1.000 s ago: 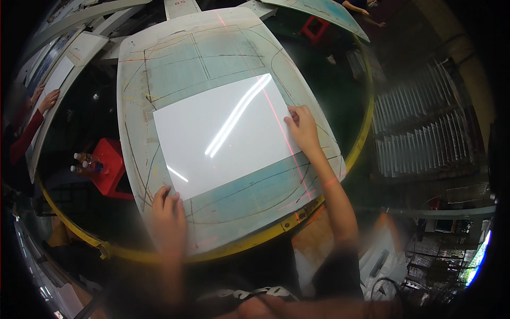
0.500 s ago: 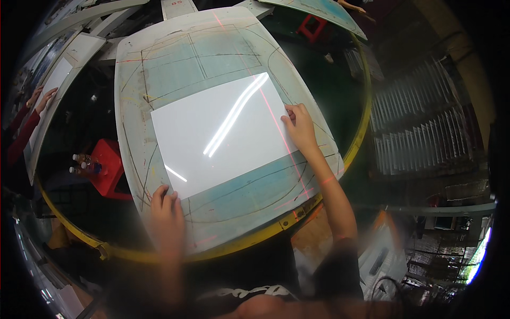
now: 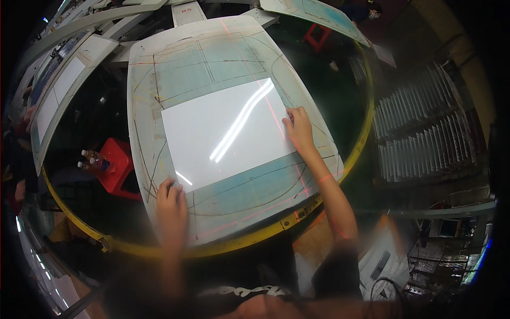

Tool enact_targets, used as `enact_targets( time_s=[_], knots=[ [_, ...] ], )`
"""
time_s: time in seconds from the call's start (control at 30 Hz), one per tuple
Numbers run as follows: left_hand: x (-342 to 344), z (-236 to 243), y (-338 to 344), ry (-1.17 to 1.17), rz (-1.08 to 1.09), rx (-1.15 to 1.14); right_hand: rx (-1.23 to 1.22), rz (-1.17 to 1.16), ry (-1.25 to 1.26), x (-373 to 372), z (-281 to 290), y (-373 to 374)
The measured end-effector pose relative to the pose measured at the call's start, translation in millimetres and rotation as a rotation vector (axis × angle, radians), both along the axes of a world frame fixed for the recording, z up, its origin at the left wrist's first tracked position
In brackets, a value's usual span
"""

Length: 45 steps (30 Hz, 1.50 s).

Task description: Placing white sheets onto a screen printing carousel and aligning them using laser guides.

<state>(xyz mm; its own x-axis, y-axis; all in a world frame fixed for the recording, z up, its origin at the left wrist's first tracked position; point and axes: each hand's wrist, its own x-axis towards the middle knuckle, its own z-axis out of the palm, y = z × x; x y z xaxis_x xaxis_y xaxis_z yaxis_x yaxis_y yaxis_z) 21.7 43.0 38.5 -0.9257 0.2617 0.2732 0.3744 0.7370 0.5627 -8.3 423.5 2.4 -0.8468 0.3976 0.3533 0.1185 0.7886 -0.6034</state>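
Observation:
A glossy white sheet [image 3: 202,122] lies flat on a pale, rounded board [image 3: 143,69] covered in pencilled lines and bluish stains. My right hand [image 3: 300,127] grips the sheet's right edge, with thumb and bent fingers close together there. At the sheet's near left corner, my left hand [image 3: 172,204] has its fingers curled against the edge; its fingertips are partly hidden. Thin red light lines cross the sheet and the board, and a bright white reflection runs over the sheet's surface.
A yellow rail [image 3: 234,244] curves round the near side. A red stool [image 3: 119,165] at left carries several bottles [image 3: 93,159]. Another board [image 3: 69,90] with white sheets stands at far left; one more board [image 3: 319,16] is at the back. A rack of thin sheets [image 3: 425,122] stands at right.
The view has shifted slightly, so the board appears a little further right and lower. Both my hands stay at the sheet's edges. A co-worker's hands have left the sheet on the left board.

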Motion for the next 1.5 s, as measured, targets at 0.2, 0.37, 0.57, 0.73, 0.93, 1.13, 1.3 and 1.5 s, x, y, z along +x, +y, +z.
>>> enact_targets(
  time_s=[0.2, 0.37, 0.57, 0.73, 0.93, 1.13, 1.3, 1.5],
  knots=[
    [0.7, 1.9, 1.5, 0.012, -0.001, 0.018, 0.037, 0.008, 0.015, -1.7, 0.5, -1.4],
    [-0.5, -0.2, 0.8, 0.025, 0.003, 0.021, 0.035, 0.0, 0.025, -2.6, 1.2, -2.8],
    [-0.3, 0.0, 2.2, 0.001, 0.007, 0.015, 0.01, -0.003, 0.0, -2.4, 2.8, -1.8],
    [0.6, 1.2, -0.2, -0.015, 0.02, 0.004, 0.027, 0.017, -0.006, -3.0, 3.5, -4.2],
    [1.1, 1.2, -0.8, 0.008, -0.023, -0.021, 0.189, 0.051, -0.013, 2.6, 8.0, -5.9],
    [-4.1, -16.3, -16.7, 0.192, -0.133, -0.198, 0.147, 0.115, 0.0, 39.2, 22.3, -14.6],
    [15.2, -7.2, -20.7, 0.15, -0.185, -0.136, 0.222, 0.01, -0.128, 200.3, 69.1, -16.3],
    [39.5, -16.0, 8.2, 0.198, -0.299, 0.002, 0.056, -0.526, -0.445, 439.0, 64.5, -26.0]
  ],
)
